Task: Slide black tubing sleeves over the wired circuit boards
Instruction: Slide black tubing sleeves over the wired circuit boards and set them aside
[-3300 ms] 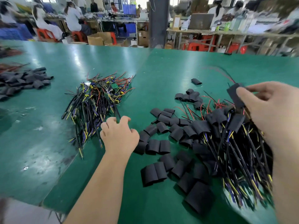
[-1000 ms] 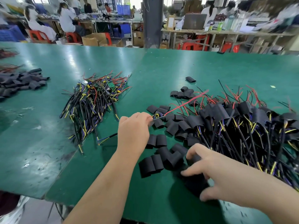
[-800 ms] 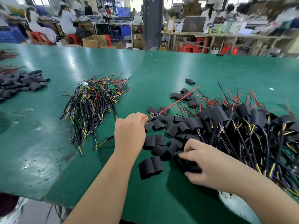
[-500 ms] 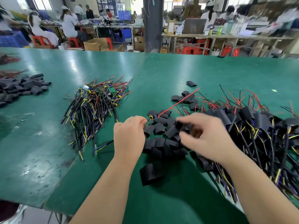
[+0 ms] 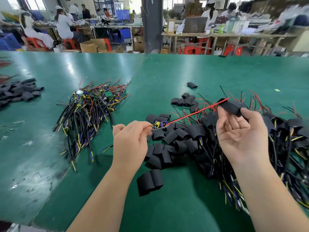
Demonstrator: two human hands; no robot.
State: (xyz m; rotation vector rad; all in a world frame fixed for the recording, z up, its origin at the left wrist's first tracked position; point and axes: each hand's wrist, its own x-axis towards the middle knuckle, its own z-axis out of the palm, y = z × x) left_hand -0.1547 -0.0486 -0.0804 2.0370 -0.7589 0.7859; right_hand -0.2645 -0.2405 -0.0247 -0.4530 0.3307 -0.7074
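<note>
My left hand (image 5: 129, 141) pinches the wire end of a small circuit board (image 5: 158, 125) lifted a little above the table. The board's red wire (image 5: 197, 111) runs up to the right. My right hand (image 5: 240, 131), palm up, holds a black tubing sleeve (image 5: 232, 107) between thumb and fingertips, and the red wire's tip lies at the sleeve's left mouth. Loose black sleeves (image 5: 168, 148) lie scattered between my hands. Unsleeved wired boards (image 5: 90, 111) are heaped at the left, sleeved ones (image 5: 284, 148) at the right.
The green table (image 5: 184, 72) carries a second heap of black sleeves (image 5: 18, 92) at its far left edge and a single sleeve (image 5: 192, 85) further back. Two joined sleeves (image 5: 149, 181) lie near my left forearm. People work at benches beyond the table.
My right hand picked a sleeve from the loose ones, lifted it up and right, and turned palm up at the red wire's tip. My left hand kept holding the board.
</note>
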